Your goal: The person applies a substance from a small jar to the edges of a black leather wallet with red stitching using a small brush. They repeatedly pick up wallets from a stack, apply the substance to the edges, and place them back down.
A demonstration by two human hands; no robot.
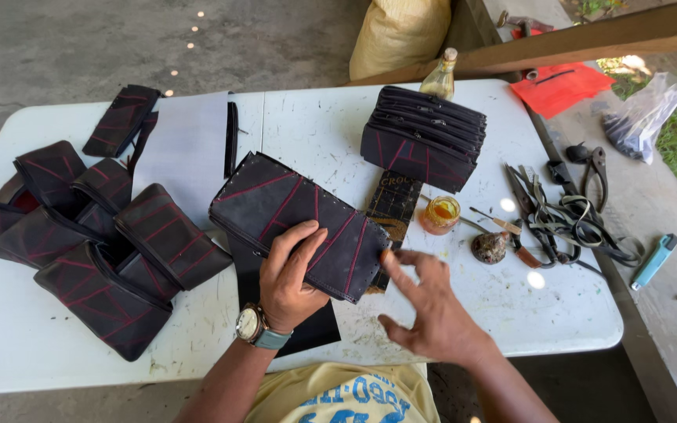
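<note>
A flat black pouch with red stitch lines point(284, 204) lies tilted on the white table point(56, 345) in front of me. My left hand point(287, 278), with a wristwatch, grips the pouch's near edge, thumb and fingers on top. My right hand point(425, 309) hovers just right of the pouch's lower right corner, fingers spread and holding nothing, the forefinger close to the corner. A black sheet point(315, 329) lies under the pouch and my left hand.
Several folded black pouches point(95, 235) are heaped at the left, a neat stack of pouches point(425, 137) at the back. A small glue jar point(440, 213), brush point(489, 219), stone point(489, 247), scissors and pliers point(558, 211), a blue lighter point(653, 261) and a bottle point(442, 74) sit to the right.
</note>
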